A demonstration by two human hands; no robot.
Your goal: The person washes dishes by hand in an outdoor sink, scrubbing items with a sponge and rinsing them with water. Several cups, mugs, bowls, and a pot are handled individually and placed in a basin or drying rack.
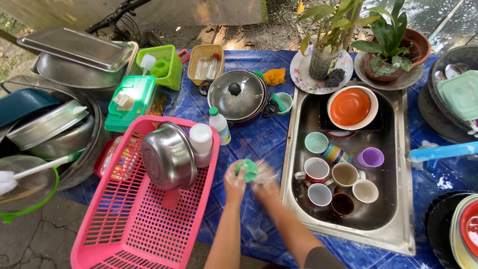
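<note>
Between the pink basket (124,219) and the sink (393,149), over the blue table (259,139), both hands meet around a green sponge (248,170). Left hand (235,180) is curled round the sponge from the basket side, fingers closed on it, soapy. Right hand (265,180) presses against the sponge from the sink side; it is blurred and foamy, so whether it grips the sponge or only rubs against it I cannot tell — it looks half-closed at most. No dish shows between the two hands.

The relation that counts: the mugs (338,177) lie to the right of the hands, down in the sink, clustered in its near half, with an orange bowl (350,106) at the far end. The right hand is plainly the nearer one to them, just beside the sink's left rim; the left hand sits nearer the basket, where a steel bowl (168,155) leans on its side next to a white bottle (201,144). A smaller green-capped bottle (219,125) stands just beyond the hands, and a lidded pot (237,95) farther back. The sponge shows as a small lump with no clear long axis, held about level between the palms — well apart from any mug
</note>
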